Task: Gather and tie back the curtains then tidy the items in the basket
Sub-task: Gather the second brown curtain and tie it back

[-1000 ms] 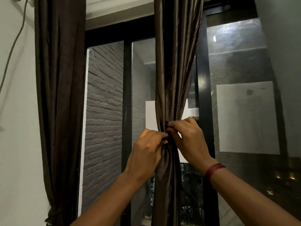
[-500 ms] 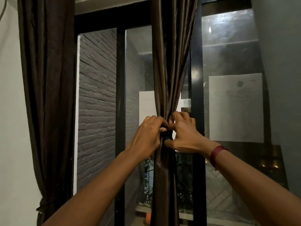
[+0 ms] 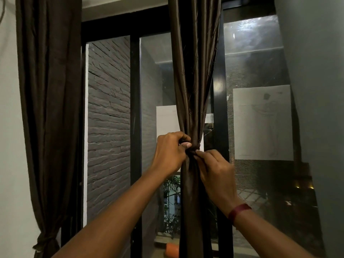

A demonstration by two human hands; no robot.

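Two dark brown curtains hang at a black-framed window [image 3: 135, 108]. The left curtain [image 3: 49, 108] falls along the white wall and is already cinched by a knot near its lower end. The middle curtain [image 3: 195, 81] hangs gathered into one narrow bundle in front of a vertical frame bar, pinched to a waist at about mid-height.

Two bare hands meet at that waist. The left hand [image 3: 170, 152] comes in from the left, its back to the camera, fingers curled and the thumb pressed forward against a dark tie band [image 3: 195, 147] wrapped around the bundle. The right hand [image 3: 216, 170] reaches up from lower right, sits slightly lower than the left, and pinches the band with its fingertips just beside the left thumb. Both forearms stretch up from the bottom of the view and converge on the curtain. One dark red wristband [image 3: 239, 211] circles the right wrist.

Two white paper sheets show at the glass: one sheet with a faint drawing [image 3: 262, 121] on the right pane, and a second sheet [image 3: 166, 120] partly hidden behind the gathered curtain. A grey brick wall [image 3: 108, 127] stands beyond the left pane. One orange object [image 3: 172, 250], too unclear to identify, lies low beside the curtain's foot.
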